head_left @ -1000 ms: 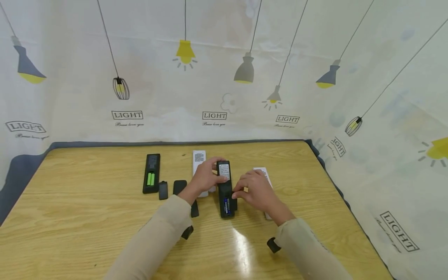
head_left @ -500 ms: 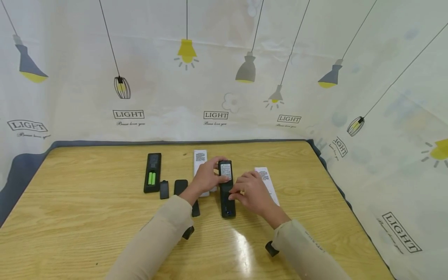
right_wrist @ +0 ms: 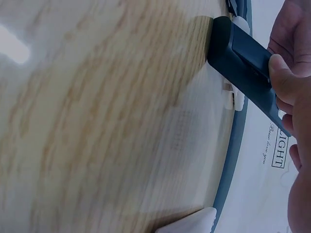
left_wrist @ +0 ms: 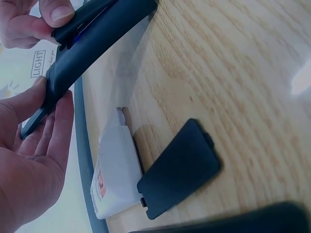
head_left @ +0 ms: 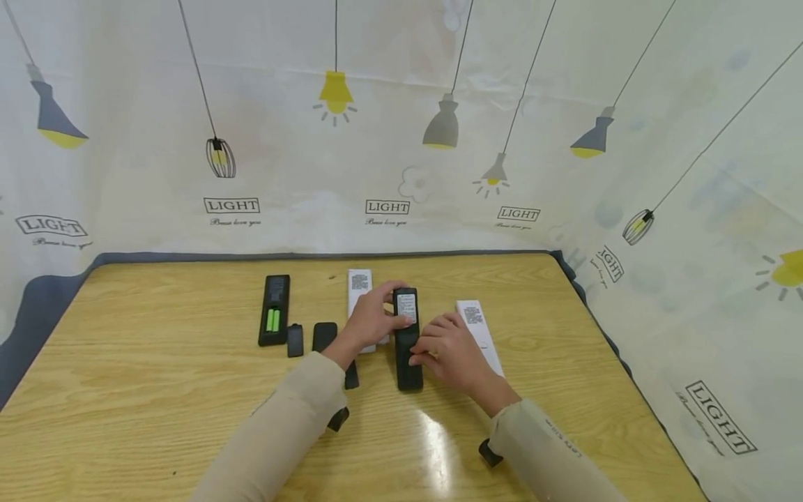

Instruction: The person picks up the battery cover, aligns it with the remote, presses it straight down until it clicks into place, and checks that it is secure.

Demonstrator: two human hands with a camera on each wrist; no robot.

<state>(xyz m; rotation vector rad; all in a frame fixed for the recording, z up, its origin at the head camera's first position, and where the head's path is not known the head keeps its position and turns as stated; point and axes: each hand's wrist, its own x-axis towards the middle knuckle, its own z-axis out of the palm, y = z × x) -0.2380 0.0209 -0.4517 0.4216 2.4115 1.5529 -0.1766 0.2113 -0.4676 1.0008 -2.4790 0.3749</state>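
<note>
Black remote (left_wrist: pixel 92 50) between left fingers (left_wrist: pixel 63 114), cover (right_wrist: pixel 251 47) pinched by right fingers (head_left: pixel 429 344)

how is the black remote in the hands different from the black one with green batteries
The long black plastic remote is held slanted in the left hand; the black plastic remote with green batteries lies flat on the wooden table. The held one's compartment is mostly hidden by a black cover pinched by the right hand; the lying one's is open. The held one's label is white, the lying one's dark. Both show their backs.
</note>
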